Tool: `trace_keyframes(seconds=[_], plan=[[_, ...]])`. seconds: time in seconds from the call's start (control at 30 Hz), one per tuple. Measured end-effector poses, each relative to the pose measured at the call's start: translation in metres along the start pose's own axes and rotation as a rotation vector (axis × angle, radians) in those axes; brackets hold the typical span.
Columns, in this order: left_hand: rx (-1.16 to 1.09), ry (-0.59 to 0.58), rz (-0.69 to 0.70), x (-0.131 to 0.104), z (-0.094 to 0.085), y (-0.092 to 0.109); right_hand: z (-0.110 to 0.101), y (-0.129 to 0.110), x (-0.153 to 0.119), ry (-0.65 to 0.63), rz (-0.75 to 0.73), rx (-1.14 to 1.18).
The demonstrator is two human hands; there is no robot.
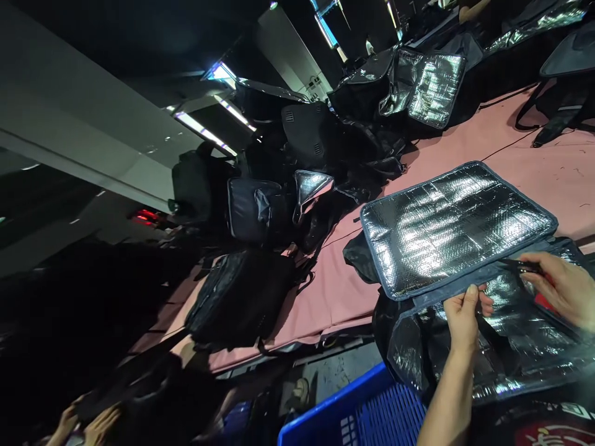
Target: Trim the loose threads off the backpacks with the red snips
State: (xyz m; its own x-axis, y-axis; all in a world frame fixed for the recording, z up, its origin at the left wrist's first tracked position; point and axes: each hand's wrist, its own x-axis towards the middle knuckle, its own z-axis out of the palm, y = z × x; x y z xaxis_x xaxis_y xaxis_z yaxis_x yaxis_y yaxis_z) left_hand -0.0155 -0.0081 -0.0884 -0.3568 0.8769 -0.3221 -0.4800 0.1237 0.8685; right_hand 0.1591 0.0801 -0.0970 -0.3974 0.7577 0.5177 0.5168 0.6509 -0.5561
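In front of me lies a dark insulated bag (525,356), its silver foil lining showing. Its foil-lined lid (460,223) is folded back onto the table. My left hand (465,316) pinches the dark fabric strip (446,294) joining lid and body, thumb on top. Close by on the right, my right hand (560,285) is closed around a small dark pointed tool (514,265) that looks like thread snips; its tip is near the strip. Part of the tool is hidden by the fingers. A red patch shows just below my right hand.
The bag rests on a long pink-covered table (334,291). More dark bags stand along it, including a black one (242,297) on the left and a foil-lined one (437,90) farther back. A blue plastic crate (353,402) sits below the edge. Another person's hands (100,424) show at lower left.
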Motion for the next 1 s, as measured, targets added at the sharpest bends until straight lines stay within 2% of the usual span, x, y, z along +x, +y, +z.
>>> trace_keyframes(seconds=[0.13,0.2,0.27,0.3,0.33,0.4,0.47,0.5,0.53,0.57,0.63,0.73,0.8,0.9,1.0], plan=[[0.003,0.006,0.0,0.003,0.002,-0.001,0.005,0.014,0.018,-0.016,-0.26,-0.111],[0.041,-0.011,-0.005,0.004,0.001,-0.001,0.009,0.017,0.025,-0.026,-0.304,-0.123],[0.174,-0.059,0.032,0.003,-0.003,0.002,0.011,0.018,0.031,-0.034,-0.278,-0.136],[0.3,-0.082,0.118,0.002,-0.005,0.004,0.012,0.018,0.035,-0.053,-0.251,-0.143],[0.46,-0.094,0.264,0.001,-0.008,0.008,0.011,0.017,0.039,-0.08,-0.221,-0.15],[0.821,-0.066,0.684,-0.001,-0.014,0.019,0.009,0.016,0.047,-0.155,-0.153,-0.163],[1.14,0.037,1.043,0.0,-0.019,0.032,0.005,0.012,0.055,-0.247,-0.084,-0.172],[1.263,0.088,1.133,0.002,-0.021,0.038,0.003,0.01,0.059,-0.299,-0.053,-0.176],[1.362,0.121,1.163,0.006,-0.022,0.045,0.002,0.007,0.062,-0.352,-0.024,-0.18],[1.44,0.131,1.145,0.01,-0.023,0.05,0.001,0.004,0.066,-0.406,0.001,-0.183],[1.538,0.06,1.011,0.02,-0.024,0.061,0.002,0.0,0.073,-0.51,0.048,-0.187],[1.588,-0.101,0.687,0.033,-0.022,0.073,0.007,-0.002,0.083,-0.638,0.103,-0.182],[1.582,-0.165,0.506,0.04,-0.017,0.08,0.01,0.001,0.089,-0.692,0.112,-0.169],[1.58,-0.206,0.369,0.045,-0.009,0.088,0.011,0.007,0.093,-0.705,0.076,-0.145],[1.6,-0.215,0.317,0.046,-0.005,0.093,0.009,0.012,0.087,-0.585,-0.008,-0.142]])
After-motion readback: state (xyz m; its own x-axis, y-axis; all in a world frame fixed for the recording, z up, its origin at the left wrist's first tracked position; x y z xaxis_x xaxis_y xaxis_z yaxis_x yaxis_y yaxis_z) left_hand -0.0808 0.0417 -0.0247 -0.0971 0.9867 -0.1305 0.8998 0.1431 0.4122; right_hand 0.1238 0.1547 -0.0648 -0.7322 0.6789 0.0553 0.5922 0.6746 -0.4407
